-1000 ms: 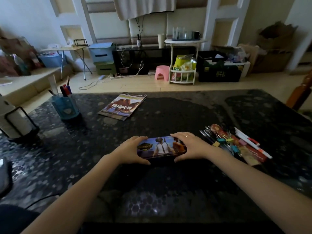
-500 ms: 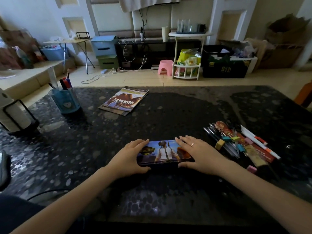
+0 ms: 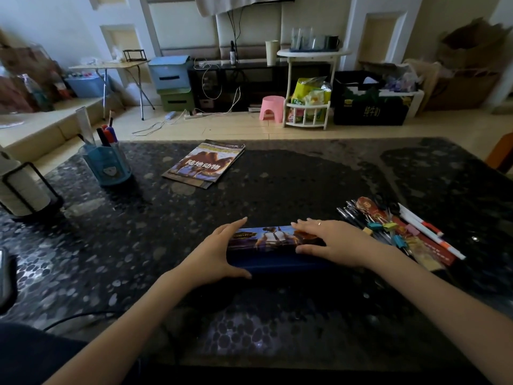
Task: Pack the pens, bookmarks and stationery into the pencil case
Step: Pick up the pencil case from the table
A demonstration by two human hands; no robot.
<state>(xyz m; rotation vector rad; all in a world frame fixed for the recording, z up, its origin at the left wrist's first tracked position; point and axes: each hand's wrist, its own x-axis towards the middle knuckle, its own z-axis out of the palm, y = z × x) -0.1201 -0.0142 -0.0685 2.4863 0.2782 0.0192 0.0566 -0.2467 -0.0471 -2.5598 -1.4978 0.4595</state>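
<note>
A long pencil case (image 3: 266,237) with a game picture on its lid lies on the dark pebble-patterned table (image 3: 277,190), its blue front wall facing me. My left hand (image 3: 216,251) grips its left end, thumb along the front and fingers behind. My right hand (image 3: 338,243) covers its right end, fingers on the lid and thumb at the lid's front edge. To the right lie dark pens (image 3: 352,215), coloured binder clips (image 3: 388,226), red bookmarks (image 3: 435,250) and white markers (image 3: 424,229).
A blue pen holder (image 3: 108,168) with markers and a ruler stands at the far left. A magazine (image 3: 205,163) lies beyond the case. A paper roll in a black stand (image 3: 22,190) and a dark object (image 3: 4,276) sit at the left edge.
Both hands have stayed on the case. My right thumb has slid to the lid's front edge, and more of the case's blue front wall shows now.
</note>
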